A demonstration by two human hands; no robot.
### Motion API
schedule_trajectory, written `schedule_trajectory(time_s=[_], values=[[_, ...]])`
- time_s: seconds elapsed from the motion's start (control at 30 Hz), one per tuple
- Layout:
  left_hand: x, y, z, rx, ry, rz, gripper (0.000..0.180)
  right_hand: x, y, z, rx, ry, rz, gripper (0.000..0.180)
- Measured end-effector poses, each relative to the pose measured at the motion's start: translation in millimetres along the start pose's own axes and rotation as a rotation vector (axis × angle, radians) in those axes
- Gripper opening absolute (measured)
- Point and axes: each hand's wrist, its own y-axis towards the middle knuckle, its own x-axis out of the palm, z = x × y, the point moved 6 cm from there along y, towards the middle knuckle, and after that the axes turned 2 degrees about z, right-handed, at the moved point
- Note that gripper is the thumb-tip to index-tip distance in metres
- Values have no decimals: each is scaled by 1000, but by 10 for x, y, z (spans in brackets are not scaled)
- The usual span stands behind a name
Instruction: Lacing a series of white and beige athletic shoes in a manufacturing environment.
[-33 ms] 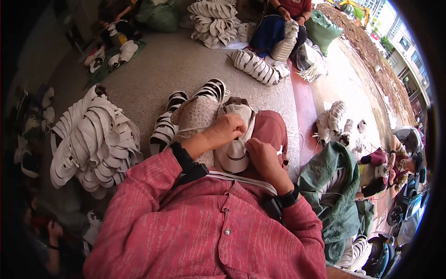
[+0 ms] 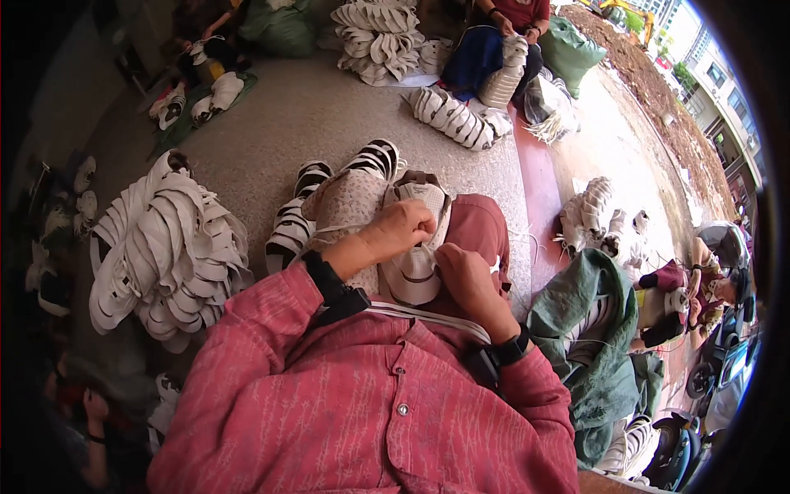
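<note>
A white and beige shoe upper (image 2: 411,278) rests on my lap, its dark-lined end pointing away from me. Over its middle, my left hand (image 2: 401,224) is closed, fingertips pinched together. A thin white lace (image 2: 337,230) runs out to the left beside that hand. My right hand (image 2: 467,278) is closed at the right side of the upper, thumb and forefinger pinching near its middle edge. Whatever lies between the fingertips is mostly hidden. Left of my lap, a row of nested black and white shoe uppers (image 2: 290,230) leans against my patterned leg covering (image 2: 350,202).
A large heap of white shoe uppers (image 2: 169,247) stands on the floor at left. Green sacking (image 2: 588,354) covers more uppers at right. Ahead lie a row of uppers (image 2: 457,118) and a tall stack (image 2: 377,41). Other people work at the back and right, near parked scooters (image 2: 679,449).
My hands and the shoe upper stay almost in the same place. At the back, a co-worker's hand has shifted slightly above the uppers.
</note>
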Motion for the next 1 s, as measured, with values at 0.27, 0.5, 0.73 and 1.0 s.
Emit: schedule_trajectory(time_s=[0.27, 0.5, 0.73, 1.0], values=[[138, 35, -66, -109, 36, -138, 11, -19, -8, 66, 42, 152, 130, 18], [126, 25, 1, -28, 120, -114, 9, 60, -5, 87, 25, 83, 147, 18], [171, 0, -52, 19, 55, -127, 7, 6, 78, 1, 47, -58, 90, 16], [122, -25, 1, 149, 55, -168, 10, -282, 345, -42, -283, -84, -155, 34]])
